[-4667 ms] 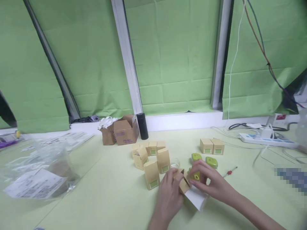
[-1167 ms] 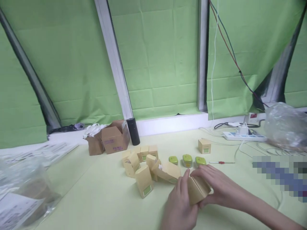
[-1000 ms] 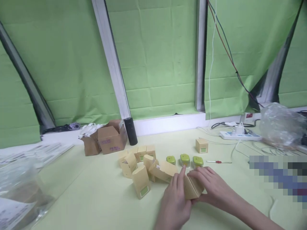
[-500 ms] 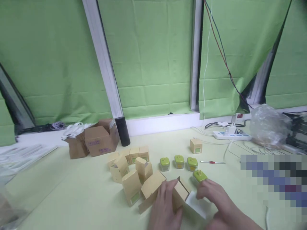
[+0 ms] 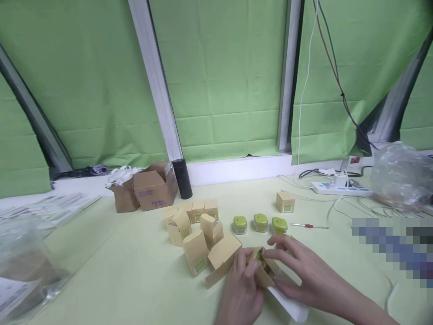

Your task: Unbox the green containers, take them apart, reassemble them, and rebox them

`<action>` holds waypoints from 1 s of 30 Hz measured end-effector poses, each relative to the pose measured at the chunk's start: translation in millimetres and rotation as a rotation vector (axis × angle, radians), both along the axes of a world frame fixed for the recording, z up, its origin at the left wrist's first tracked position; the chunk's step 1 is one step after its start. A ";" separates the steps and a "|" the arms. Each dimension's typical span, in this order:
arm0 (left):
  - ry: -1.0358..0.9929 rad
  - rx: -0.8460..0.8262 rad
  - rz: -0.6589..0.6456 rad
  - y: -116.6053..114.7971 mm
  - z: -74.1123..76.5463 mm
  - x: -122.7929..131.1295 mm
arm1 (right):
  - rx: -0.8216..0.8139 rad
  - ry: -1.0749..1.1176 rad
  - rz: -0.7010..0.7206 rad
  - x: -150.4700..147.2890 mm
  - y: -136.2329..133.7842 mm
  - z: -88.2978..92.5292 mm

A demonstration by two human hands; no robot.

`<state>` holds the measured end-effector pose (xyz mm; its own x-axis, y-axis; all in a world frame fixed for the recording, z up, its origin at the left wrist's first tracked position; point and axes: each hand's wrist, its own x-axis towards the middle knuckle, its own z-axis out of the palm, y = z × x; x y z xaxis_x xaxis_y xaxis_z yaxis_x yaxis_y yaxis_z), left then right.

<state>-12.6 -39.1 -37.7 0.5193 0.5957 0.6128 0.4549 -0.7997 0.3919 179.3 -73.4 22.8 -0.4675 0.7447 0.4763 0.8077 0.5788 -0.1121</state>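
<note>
My left hand (image 5: 241, 286) is wrapped around a small tan cardboard box (image 5: 265, 280) with its top open. My right hand (image 5: 301, 268) grips the same box from the right, fingers at the opening and thumb near the white inside of a flap (image 5: 289, 304). Something green shows inside the box. Just behind are three small clear jars with green lids: a left one (image 5: 240, 224), a middle one (image 5: 260, 222) and a right one (image 5: 279, 225). A yellow-green bit peeks out behind my right fingers, mostly hidden. Another open box (image 5: 225, 253) lies beside my left hand.
Several small tan boxes stand to the left, one (image 5: 195, 253) nearest me. A single box (image 5: 285, 201) and a red-handled metal tool (image 5: 309, 226) are at the right. Further back are a brown carton (image 5: 154, 192), a black cylinder (image 5: 182, 178) and a power strip (image 5: 341, 188).
My right hand has moved left from a green-lidded jar onto the box. The box's opening now faces me more, with green visible inside. The whole view has shifted slightly.
</note>
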 end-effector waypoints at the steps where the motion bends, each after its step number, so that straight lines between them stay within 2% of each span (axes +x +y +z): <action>1: -0.015 0.013 -0.010 0.6 -1.0 0.2 | 0.006 -0.023 0.009 -1.0 0.3 1.2; 5: -0.005 0.073 -0.020 2.2 -0.4 0.4 | 0.042 -0.094 -0.012 -6.4 5.9 -1.8; 9: -0.015 0.084 -0.080 1.2 0.5 0.6 | -0.075 0.061 0.055 -8.4 7.6 -5.7; 12: -0.084 -0.077 -0.116 -0.5 -1.2 0.6 | -0.245 0.439 0.044 3.3 2.6 1.8; 15: -0.075 -0.345 -0.030 -2.0 -6.0 0.4 | -0.398 0.963 -0.075 30.7 -0.6 15.0; 17: -0.062 -0.464 0.021 -3.0 -10.5 1.1 | -0.399 1.197 -0.151 54.8 0.9 20.4; 18: -0.064 -0.498 0.028 -3.6 -12.5 1.9 | -0.365 1.237 -0.194 67.1 2.7 20.5; 20: -0.082 -0.546 0.026 -5.1 -14.9 3.9 | -0.280 1.140 -0.301 89.4 7.8 14.1; 22: -0.096 -0.585 0.004 -7.0 -14.6 5.5 | -0.254 0.863 -0.391 106.0 13.3 0.1; 24: -0.089 -0.620 -0.026 -8.4 -12.8 5.6 | -0.299 0.547 -0.414 116.1 17.9 -16.4; 26: -0.076 -0.647 -0.033 -9.2 -12.2 4.4 | -0.361 0.306 -0.380 122.0 22.1 -28.0; 28: -0.082 -0.672 -0.011 -9.3 -14.6 2.7 | -0.350 0.153 -0.322 127.4 29.5 -28.3; 30: -0.107 -0.698 0.016 -8.9 -19.6 1.3 | -0.267 0.063 -0.298 134.0 44.8 -16.7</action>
